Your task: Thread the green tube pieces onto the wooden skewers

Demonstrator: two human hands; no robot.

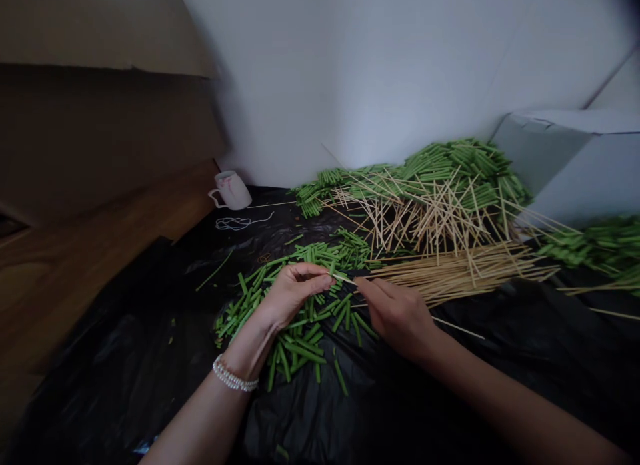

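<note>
My left hand [295,293], with a beaded bracelet [234,377] at the wrist, pinches the tip of a thin wooden skewer [345,278]; a short green piece lies at its fingertips. My right hand [397,315] is closed round the same skewer, whose far end sticks out behind it. Cut green stems [300,350] are heaped under and around my left hand. A bundle of bare skewers [465,273] lies just beyond my right hand. Behind it, more skewers threaded with green pieces [450,165] are piled against the wall.
A white mug [233,190] stands at the back left, with a loop of pale string [237,222] before it. Black plastic sheeting [125,332] covers the work surface. A white box [565,152] and another green pile [595,248] are at right, a cardboard box [100,132] at left.
</note>
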